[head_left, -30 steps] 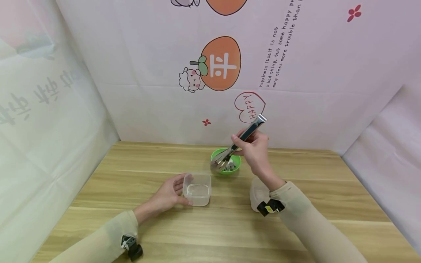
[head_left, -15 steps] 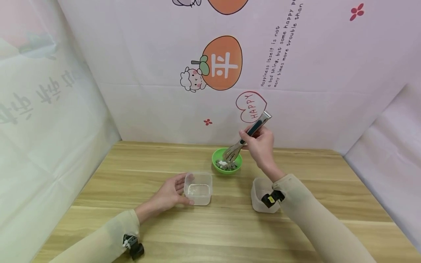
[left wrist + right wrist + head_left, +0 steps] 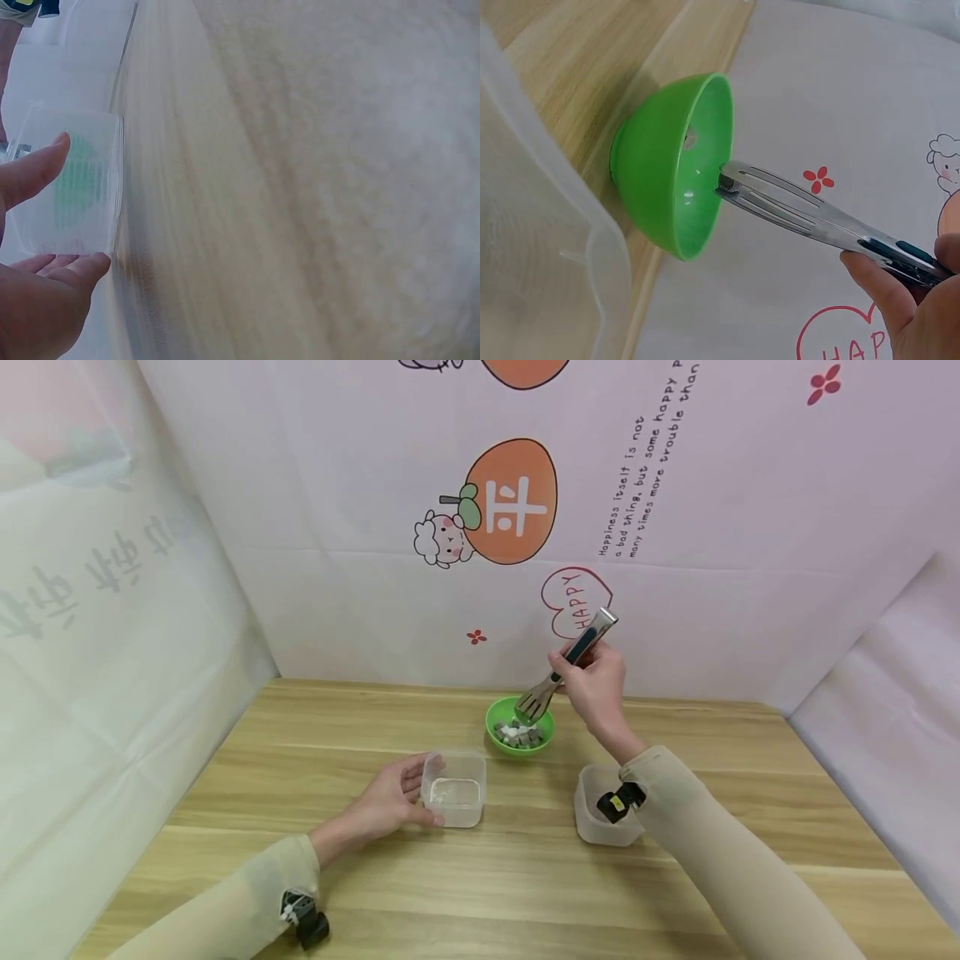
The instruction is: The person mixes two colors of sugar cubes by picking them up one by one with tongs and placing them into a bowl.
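Note:
My left hand (image 3: 393, 797) holds the side of a clear plastic container (image 3: 455, 818), with the thumb on the near side and fingers on the far side. In the left wrist view, the thumb and fingers flank the container (image 3: 97, 225). Metal tongs (image 3: 577, 647) with dark grip strips slant down from my right hand (image 3: 596, 689). Their slotted tips hover over a green bowl (image 3: 491, 739) of small grey and white cubes (image 3: 525, 740). Seen from the right wrist, the tongs (image 3: 802, 217) have their tips nearly together at the bowl's rim (image 3: 676, 247), with a dark grey patch between them.
A second clear plastic container (image 3: 606, 835) stands under my right forearm, partly covered by the wrist camera (image 3: 618, 803). The wooden table (image 3: 495, 893) meets a printed white cloth wall (image 3: 360, 618) at the back, close behind the bowl.
The tongs have moved from the bowl's left front rim to above its back right part, exposing the cubes. My left hand keeps its hold on the container.

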{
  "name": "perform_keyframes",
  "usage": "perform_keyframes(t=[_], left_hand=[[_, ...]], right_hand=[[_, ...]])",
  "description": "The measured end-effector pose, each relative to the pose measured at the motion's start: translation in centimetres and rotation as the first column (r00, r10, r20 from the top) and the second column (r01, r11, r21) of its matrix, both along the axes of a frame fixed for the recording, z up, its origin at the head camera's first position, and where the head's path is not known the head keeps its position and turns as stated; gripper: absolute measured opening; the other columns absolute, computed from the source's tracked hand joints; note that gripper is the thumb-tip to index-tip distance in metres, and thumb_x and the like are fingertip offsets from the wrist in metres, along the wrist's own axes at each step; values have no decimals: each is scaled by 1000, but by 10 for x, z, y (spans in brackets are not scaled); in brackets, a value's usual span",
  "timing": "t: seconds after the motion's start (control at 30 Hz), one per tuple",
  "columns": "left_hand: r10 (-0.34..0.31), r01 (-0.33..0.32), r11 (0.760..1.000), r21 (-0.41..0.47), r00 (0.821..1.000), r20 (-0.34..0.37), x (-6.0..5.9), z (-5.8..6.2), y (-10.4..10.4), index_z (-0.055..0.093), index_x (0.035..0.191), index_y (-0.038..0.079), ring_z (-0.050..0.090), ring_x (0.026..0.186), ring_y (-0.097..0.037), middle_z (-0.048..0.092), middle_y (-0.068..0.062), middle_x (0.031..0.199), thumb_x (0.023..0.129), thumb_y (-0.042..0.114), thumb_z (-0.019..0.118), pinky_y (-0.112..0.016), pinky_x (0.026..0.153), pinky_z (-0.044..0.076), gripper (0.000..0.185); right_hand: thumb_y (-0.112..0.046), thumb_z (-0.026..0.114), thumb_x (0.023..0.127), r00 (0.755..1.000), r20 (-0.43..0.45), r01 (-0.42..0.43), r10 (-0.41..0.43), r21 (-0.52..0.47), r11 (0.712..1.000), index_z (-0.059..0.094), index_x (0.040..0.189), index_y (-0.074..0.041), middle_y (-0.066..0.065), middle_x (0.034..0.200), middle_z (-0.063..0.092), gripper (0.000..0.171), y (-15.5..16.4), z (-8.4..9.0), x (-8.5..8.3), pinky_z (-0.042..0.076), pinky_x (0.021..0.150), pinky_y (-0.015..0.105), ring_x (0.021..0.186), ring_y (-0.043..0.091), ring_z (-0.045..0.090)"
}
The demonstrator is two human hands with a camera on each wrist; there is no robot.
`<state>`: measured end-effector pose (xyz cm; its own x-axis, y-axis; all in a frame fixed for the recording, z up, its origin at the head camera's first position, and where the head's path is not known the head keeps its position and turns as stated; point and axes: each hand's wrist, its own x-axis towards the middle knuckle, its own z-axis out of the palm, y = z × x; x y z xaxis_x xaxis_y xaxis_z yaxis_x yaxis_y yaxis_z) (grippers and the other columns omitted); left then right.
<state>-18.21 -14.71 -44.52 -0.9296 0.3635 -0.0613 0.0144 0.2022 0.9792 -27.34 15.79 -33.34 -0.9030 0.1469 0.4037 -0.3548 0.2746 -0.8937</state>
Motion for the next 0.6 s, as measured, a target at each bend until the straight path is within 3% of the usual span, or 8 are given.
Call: perform_keyframes(t=[0.23,0.6], left_hand=[[-1,1,1000,-3,1000,-7,1,-2,2,35,158,-7,42,146,-45,44,-26,159,73,-6,91,-44,119,40,103],[-5,4,1000,-22,1000,-2,0,1,-1,33,158,-8,41,146,-46,42,-27,159,74,-5,91,-45,120,39,103]], right_hand=[[-7,75,98,1000,5,8,-9,26,1000,65,98,4,17,86,67,15,2,-4,-1,67,66,48,75,26,69],[-8,76,97,999,-31,-11,12,22,1000,64,96,4,15,83,67,17,1,-1,10,66,58,33,69,22,68]])
